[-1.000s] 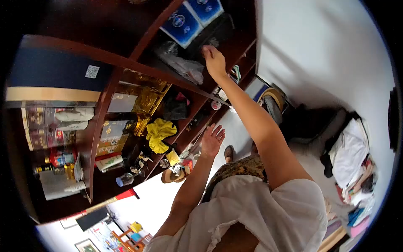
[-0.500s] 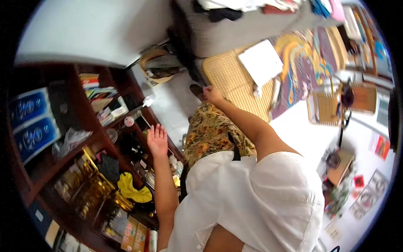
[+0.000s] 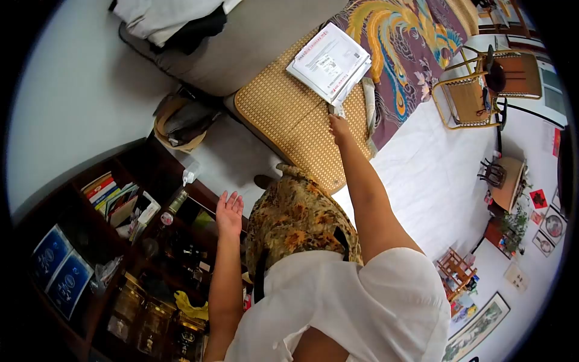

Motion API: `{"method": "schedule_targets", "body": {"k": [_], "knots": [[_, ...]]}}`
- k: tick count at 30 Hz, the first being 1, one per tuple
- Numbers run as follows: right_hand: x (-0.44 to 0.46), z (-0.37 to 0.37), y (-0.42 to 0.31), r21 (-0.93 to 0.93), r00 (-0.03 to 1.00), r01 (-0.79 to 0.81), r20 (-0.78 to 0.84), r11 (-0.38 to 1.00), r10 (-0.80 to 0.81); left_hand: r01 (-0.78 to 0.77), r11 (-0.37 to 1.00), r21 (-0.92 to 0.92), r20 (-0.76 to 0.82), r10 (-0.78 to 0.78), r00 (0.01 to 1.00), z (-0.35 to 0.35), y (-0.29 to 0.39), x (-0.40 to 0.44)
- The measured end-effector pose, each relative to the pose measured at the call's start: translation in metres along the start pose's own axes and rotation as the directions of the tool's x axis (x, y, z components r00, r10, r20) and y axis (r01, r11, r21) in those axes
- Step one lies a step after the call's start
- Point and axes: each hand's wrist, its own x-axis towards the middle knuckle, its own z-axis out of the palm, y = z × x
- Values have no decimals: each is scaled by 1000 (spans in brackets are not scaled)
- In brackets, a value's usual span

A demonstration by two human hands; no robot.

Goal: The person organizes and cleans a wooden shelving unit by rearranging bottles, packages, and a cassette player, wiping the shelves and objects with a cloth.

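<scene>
My left hand [image 3: 230, 215] is open, palm up and fingers slightly spread, holding nothing near the dark wooden shelf unit [image 3: 205, 194]. My right hand [image 3: 340, 129] reaches forward over the woven mat [image 3: 283, 111] with its fingers closed. A small dark and pale thing shows at its fingertips, too small to make out. Just beyond that hand lies a flat white package [image 3: 325, 65] with a printed label and red lettering. It rests partly on the mat and partly on the purple patterned cloth [image 3: 401, 60].
Books [image 3: 111, 196], blue packs [image 3: 60, 271] and a yellow cloth [image 3: 190, 306] fill the shelves at left. A bin [image 3: 178, 123] stands by the wall. Clothes [image 3: 169, 18] lie on the grey sofa back [image 3: 253, 45]. A chair [image 3: 461, 99] stands on the pale floor at right.
My right arm has stretched forward, bringing the hand from beside the mat to near the package. My left hand stays open. The whole view has shifted.
</scene>
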Motion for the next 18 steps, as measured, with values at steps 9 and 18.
{"method": "schedule_targets", "body": {"k": [9, 18], "knots": [[133, -39, -27, -183, 928, 94, -341, 979, -153, 74, 980, 185, -67, -62, 996, 41, -56, 23], [193, -14, -34, 440, 941, 305, -274, 845, -197, 111, 938, 329, -46, -102, 994, 85, -66, 32]]}}
